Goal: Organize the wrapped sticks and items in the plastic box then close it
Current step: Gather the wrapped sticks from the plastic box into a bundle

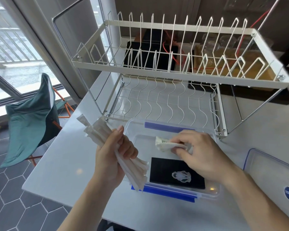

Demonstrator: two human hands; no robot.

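Note:
A clear plastic box with blue clips stands open on the white table in front of me. My left hand grips a thick bundle of white wrapped sticks over the box's left rim, tilted from upper left to lower right. My right hand is inside the box and pinches a small folded white packet near the far wall. A black card with a pale figure lies flat on the box floor. The box lid, clear with a blue rim, lies to the right.
A white two-tier wire dish rack stands just behind the box. The table's left edge drops to a dark hexagon-tiled floor, where a green folding chair stands by the window.

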